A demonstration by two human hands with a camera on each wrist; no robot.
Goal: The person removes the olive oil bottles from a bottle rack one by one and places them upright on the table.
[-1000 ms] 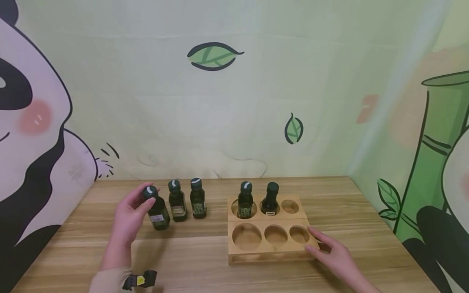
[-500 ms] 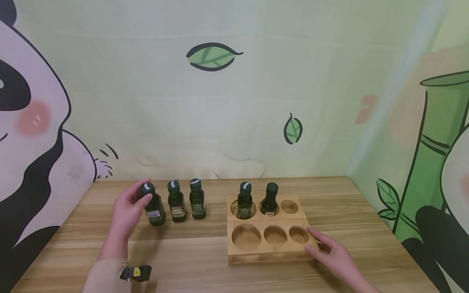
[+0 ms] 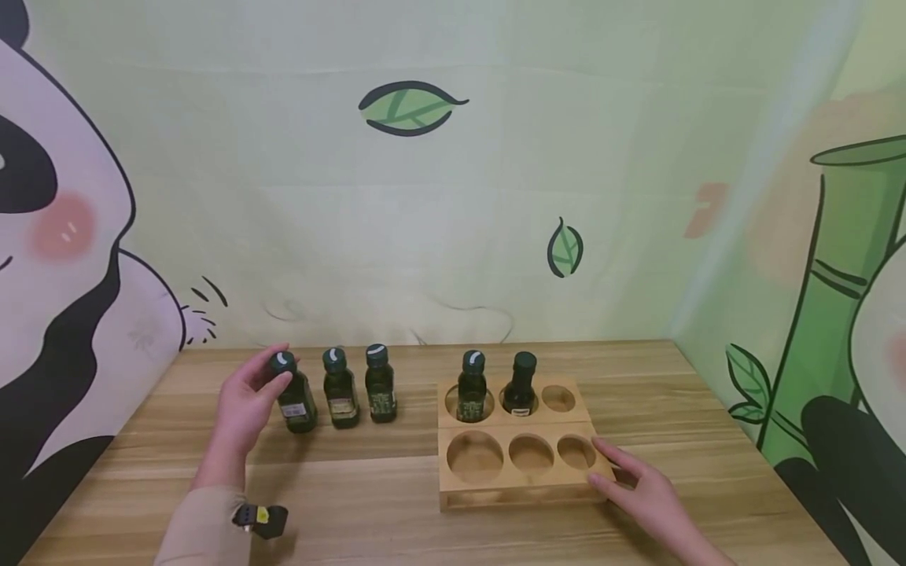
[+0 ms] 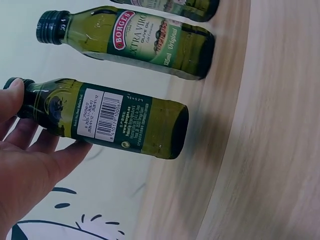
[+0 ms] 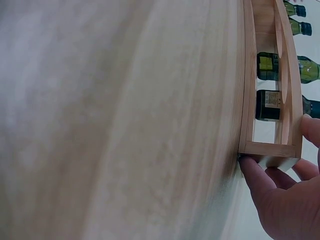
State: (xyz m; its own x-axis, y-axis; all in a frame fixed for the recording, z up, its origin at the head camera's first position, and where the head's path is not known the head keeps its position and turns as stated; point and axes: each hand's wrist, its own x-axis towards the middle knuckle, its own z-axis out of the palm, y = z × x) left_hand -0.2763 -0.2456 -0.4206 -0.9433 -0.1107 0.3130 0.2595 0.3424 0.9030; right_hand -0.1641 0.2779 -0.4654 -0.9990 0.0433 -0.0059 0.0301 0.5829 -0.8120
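In the head view my left hand (image 3: 244, 405) holds a small olive oil bottle (image 3: 296, 409) at its neck, thumb on the near side below the dark cap. Its back label with a barcode (image 4: 105, 115) faces the left wrist camera. The bottle tilts slightly, and I cannot tell whether its base touches the table. Beside it stand two similar bottles, a middle one (image 3: 342, 405) and a right one (image 3: 381, 393). My right hand (image 3: 647, 499) grips the right end of a wooden bottle rack (image 3: 524, 491), thumb and fingers at its edge.
In the rack's back row stand an olive oil bottle (image 3: 472, 393) and a slim dark bottle (image 3: 522, 389); its back right hole and front holes are vacant. The wooden table (image 3: 368, 503) meets a printed cloth backdrop (image 3: 453, 236) behind.
My left hand has shifted the held bottle slightly left and away from me, mostly in the first half second. The right hand has stayed on the rack.
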